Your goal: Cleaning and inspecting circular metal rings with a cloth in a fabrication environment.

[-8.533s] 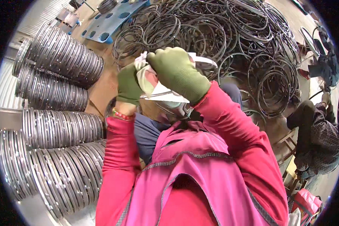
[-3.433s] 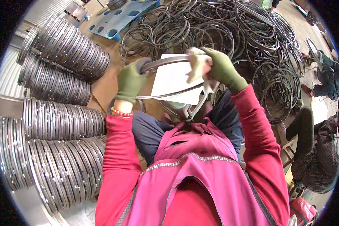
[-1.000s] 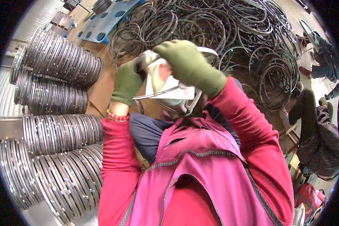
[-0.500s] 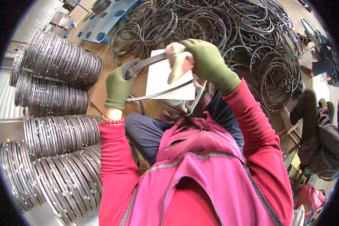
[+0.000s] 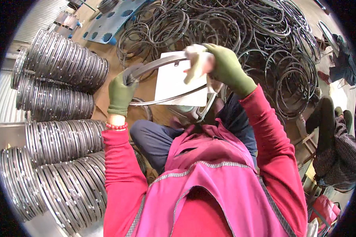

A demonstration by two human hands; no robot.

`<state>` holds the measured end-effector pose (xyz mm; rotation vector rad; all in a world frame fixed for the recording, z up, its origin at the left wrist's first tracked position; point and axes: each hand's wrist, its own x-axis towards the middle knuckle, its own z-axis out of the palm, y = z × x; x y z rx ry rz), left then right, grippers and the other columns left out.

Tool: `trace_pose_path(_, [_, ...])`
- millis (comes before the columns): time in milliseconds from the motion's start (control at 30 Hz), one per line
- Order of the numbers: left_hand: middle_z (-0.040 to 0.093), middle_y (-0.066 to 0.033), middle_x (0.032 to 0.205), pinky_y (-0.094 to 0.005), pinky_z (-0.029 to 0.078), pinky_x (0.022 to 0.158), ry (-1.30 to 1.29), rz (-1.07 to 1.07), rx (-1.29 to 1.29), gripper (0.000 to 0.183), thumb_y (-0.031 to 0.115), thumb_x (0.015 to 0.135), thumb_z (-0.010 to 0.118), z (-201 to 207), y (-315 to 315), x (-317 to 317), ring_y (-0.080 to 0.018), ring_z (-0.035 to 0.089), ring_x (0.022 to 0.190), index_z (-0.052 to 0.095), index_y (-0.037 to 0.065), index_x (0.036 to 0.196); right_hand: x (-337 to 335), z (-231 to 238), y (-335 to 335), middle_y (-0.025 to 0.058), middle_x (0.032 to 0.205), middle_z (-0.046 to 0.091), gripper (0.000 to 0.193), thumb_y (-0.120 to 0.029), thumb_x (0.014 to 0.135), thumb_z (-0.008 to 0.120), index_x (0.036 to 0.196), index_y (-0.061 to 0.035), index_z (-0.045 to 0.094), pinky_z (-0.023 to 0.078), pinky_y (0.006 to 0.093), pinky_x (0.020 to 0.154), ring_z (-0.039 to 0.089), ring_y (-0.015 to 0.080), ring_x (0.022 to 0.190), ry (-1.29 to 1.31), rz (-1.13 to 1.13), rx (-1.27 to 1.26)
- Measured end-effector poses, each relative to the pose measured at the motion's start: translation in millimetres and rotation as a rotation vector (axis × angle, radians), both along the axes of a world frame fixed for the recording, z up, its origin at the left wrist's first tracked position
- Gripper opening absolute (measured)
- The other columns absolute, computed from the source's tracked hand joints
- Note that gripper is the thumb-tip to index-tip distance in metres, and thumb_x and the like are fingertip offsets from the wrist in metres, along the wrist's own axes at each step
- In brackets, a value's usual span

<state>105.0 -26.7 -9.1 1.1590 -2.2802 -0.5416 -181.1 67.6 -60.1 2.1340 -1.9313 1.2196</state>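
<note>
Both hands wear green gloves and hold one grey metal ring (image 5: 158,65) raised before me. My left hand (image 5: 122,91) is closed on the ring's left side. At its right side my right hand (image 5: 225,67) presses a pale cloth (image 5: 197,65) round the rim; the cloth is smeared by motion. Behind and below the ring lies a white board (image 5: 174,85), partly hidden by the ring and cloth. Under the board, a grey-framed stand or stool (image 5: 195,112) shows between my knees.
Stacked rings (image 5: 67,138) stand in several rows on the left. A large heap of loose rings (image 5: 225,27) covers the floor ahead, near a blue plastic pallet (image 5: 110,21). Another person (image 5: 332,146) sits at the right, by a wooden frame (image 5: 307,145).
My right hand and the cloth have slid a little to the right along the ring. The left hand has shifted slightly left, still gripping it.
</note>
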Motion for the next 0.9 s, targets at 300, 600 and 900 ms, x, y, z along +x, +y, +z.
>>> trace_pose_path(300, [0.057,0.0032,0.071,-0.0202,0.043,0.056,0.126,0.049,0.066,0.045,-0.008,0.068,0.055,-25,-24,42,-0.0033,0.049,0.061,0.062,0.006,0.110,0,3,-5,0.0122,0.103,0.063,0.059,-0.004,0.061,0.069,0.118,-0.0047,0.053,0.047,0.0296,0.081,0.061,0.0200,0.092,-0.328,0.108,0.295])
trace_pose_path(600, [0.060,0.0019,0.083,-0.0210,0.044,0.066,0.216,-0.053,0.135,0.043,-0.008,0.072,0.055,-26,-38,53,-0.0047,0.051,0.072,0.059,0.003,0.113,-21,-101,4,0.0012,0.094,0.063,0.029,-0.002,0.073,0.067,0.101,-0.0038,0.059,0.048,0.0270,0.075,0.057,0.0091,0.083,-0.887,0.228,0.235])
trace_pose_path(900, [0.057,-0.0079,0.109,-0.0305,0.044,0.085,0.069,-0.442,-0.056,0.067,0.005,0.073,0.069,42,5,-25,-0.0188,0.056,0.099,0.037,0.006,0.132,-34,1,16,0.0101,0.102,0.063,0.049,-0.001,0.066,0.068,0.113,0.0006,0.054,0.047,0.0275,0.081,0.060,0.0166,0.092,-0.451,0.074,-0.002])
